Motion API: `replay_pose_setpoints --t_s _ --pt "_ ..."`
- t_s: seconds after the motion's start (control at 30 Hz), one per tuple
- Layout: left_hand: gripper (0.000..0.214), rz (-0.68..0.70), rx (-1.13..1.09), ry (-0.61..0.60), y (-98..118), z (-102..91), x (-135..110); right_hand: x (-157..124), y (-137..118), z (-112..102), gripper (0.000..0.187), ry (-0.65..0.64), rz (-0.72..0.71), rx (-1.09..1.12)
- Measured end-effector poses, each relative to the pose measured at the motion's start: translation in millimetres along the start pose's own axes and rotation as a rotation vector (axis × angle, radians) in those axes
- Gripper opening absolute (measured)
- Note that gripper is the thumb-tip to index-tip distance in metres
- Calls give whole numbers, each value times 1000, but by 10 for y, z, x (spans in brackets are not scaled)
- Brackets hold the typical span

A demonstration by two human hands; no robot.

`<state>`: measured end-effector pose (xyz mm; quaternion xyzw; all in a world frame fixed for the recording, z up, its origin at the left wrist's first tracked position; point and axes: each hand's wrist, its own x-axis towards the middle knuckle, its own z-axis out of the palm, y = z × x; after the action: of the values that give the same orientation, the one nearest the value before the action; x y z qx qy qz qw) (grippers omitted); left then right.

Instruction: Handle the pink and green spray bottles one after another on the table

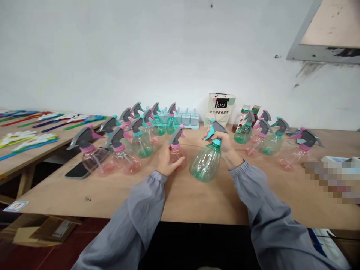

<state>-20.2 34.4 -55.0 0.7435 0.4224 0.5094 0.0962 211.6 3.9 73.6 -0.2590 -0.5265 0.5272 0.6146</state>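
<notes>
My left hand (168, 162) is wrapped round a pink spray bottle (176, 149) with a grey and pink trigger head, standing upright on the wooden table (197, 198). My right hand (225, 147) grips the neck and grey-teal trigger head of a green spray bottle (204, 162), which is tilted towards me, its base just above or on the table. Both arms wear grey sleeves.
Several pink and green spray bottles (123, 150) stand at the left, several more (270, 140) at the right. A phone (77, 170) lies at the left. A paper bag (221, 108) and ice-lolly moulds (187, 119) stand by the wall. Cardboard boxes (45, 230) lie on the floor.
</notes>
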Motion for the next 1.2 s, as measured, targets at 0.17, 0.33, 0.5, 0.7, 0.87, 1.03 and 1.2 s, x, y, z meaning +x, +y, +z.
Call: replay_pose_setpoints --t_s 0.17,0.33,0.5,0.7,0.87,1.03,1.2 --pt "68 -8 -2 -20 33 -16 3 -10 16 40 21 -19 35 -66" --pt "68 -17 1 -15 25 -12 3 1 60 22 19 -3 -11 -56" --pt "67 -11 -8 -21 18 -9 2 -4 30 37 19 14 -59 -167" --pt "66 0 -34 -30 39 -16 7 -25 23 82 27 -26 -43 -221" --pt "67 -4 -26 -36 69 -28 12 30 126 -31 16 24 -22 -180" --pt "67 -18 -15 -37 55 -28 8 86 215 -180 11 85 -41 -261" --pt "67 -30 -15 -31 36 -21 5 -36 175 -452 21 138 -78 -380"
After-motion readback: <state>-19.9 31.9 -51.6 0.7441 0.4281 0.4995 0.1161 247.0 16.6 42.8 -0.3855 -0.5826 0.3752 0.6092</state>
